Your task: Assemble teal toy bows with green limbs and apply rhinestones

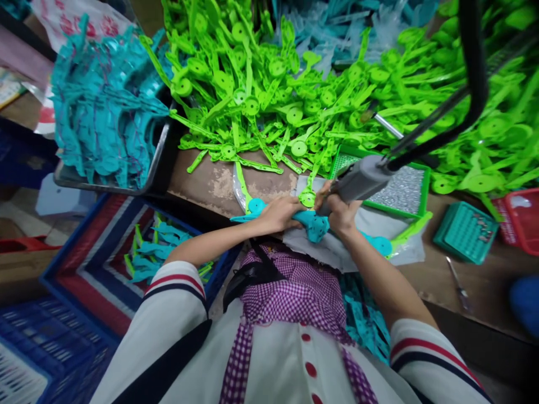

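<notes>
My left hand (280,215) is closed on a teal plastic part (314,224) at the table's front edge. A lime-green arm with a round disc (307,197) lies against this part, beside my fingertips. My right hand (342,214) is wrapped around the lower end of a grey powered screwdriver (362,178), which slants down toward the part. The tool's tip is hidden by my fingers. More teal and green pieces stick out on both sides, with a teal disc (256,206) left and another teal disc (381,245) right.
Green arms (252,104) are heaped across the table's back. A green tray of small screws (402,188) sits beside the tool. Teal parts fill a black bin (162,148) at left; a lined blue crate (101,252) stands below. A teal box (465,233) and a small screwdriver (458,286) lie right.
</notes>
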`<action>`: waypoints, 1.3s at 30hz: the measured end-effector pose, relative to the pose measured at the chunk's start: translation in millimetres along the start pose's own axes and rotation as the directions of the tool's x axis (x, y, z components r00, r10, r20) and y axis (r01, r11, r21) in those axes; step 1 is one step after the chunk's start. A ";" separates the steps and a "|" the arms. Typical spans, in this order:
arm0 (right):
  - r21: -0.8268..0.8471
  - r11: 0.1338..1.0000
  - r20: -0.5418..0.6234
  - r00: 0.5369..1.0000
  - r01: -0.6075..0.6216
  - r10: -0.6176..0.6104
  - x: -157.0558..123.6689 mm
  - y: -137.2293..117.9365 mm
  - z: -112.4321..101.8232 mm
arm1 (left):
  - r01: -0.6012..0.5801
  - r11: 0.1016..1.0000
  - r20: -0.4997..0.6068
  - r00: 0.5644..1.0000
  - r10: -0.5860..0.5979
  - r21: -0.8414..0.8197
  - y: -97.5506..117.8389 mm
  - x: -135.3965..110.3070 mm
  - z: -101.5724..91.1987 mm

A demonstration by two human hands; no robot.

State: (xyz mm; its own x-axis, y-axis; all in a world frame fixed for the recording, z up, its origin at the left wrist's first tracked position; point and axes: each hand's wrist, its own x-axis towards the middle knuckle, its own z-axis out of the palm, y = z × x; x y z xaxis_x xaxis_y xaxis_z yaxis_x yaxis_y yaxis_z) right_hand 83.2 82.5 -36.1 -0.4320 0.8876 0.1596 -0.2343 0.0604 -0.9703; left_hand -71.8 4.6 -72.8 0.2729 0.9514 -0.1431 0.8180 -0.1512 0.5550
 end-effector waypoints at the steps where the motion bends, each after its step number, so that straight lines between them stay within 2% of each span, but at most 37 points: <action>1: 0.027 0.997 -0.057 0.996 0.075 -0.073 9.4 -5.2 -5.0 | 0.005 1.000 0.006 1.000 -0.005 0.002 -0.2 0.1 -0.2; 3: 0.046 0.964 -0.217 0.945 0.261 -0.245 38.1 -15.4 -21.0 | 0.005 1.000 0.012 1.000 -0.006 0.015 0.0 0.3 -0.9; 4: 0.015 0.938 -0.304 0.895 0.346 -0.326 55.8 -19.1 -31.4 | 0.002 1.000 0.008 1.000 -0.002 0.023 0.3 0.2 -1.4; 5: -0.042 0.923 -0.365 0.855 0.382 -0.370 74.0 -21.3 -42.7 | -0.001 1.000 0.002 1.000 0.001 0.030 0.7 0.1 -1.8; 7: -0.174 0.937 -0.358 0.867 0.302 -0.346 106.2 -20.2 -64.6 | -0.001 1.000 0.004 1.000 0.001 0.031 1.5 -0.5 -2.5; 10: -0.216 0.955 -0.346 0.899 0.203 -0.270 132.3 -9.1 -86.9 | -0.001 1.000 0.017 1.000 0.001 0.017 2.3 -2.0 -2.6; 14: -0.177 0.966 -0.369 0.897 0.187 -0.242 137.8 8.9 -94.2 | -0.014 1.000 -0.018 1.000 0.014 0.024 2.7 -3.6 -1.6; 17: -0.182 0.966 -0.368 0.898 0.186 -0.242 140.4 18.7 -93.7 | 0.011 0.999 -0.001 1.000 -0.011 0.037 4.1 -4.0 -2.2; 23: -0.285 0.923 -0.408 0.839 0.258 -0.361 145.3 27.2 -91.8 | 0.001 0.999 -0.005 1.000 -0.001 0.042 5.9 -4.3 -3.5; 28: -0.318 0.911 -0.354 0.858 0.263 -0.372 143.0 27.8 -91.0 | 0.007 0.999 0.001 1.000 -0.008 0.049 6.5 -4.0 -3.4; 33: -0.376 0.903 -0.330 0.881 0.207 -0.339 142.8 25.4 -94.4 | 0.020 0.998 -0.003 1.000 -0.020 0.057 7.2 -4.1 -3.5; 39: -0.330 0.920 -0.322 0.891 0.211 -0.320 138.8 26.2 -99.4 | 0.006 0.999 -0.025 1.000 -0.005 0.051 5.8 -4.4 -2.0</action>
State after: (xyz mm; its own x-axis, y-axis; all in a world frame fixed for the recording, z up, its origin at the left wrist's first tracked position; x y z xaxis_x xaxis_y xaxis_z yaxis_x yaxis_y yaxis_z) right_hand 103.7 252.6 -57.4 -0.0302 0.9187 0.3938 -0.0188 0.3934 -0.9192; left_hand -69.3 0.0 -67.3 0.2562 0.9584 -0.1257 0.8447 -0.1587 0.5112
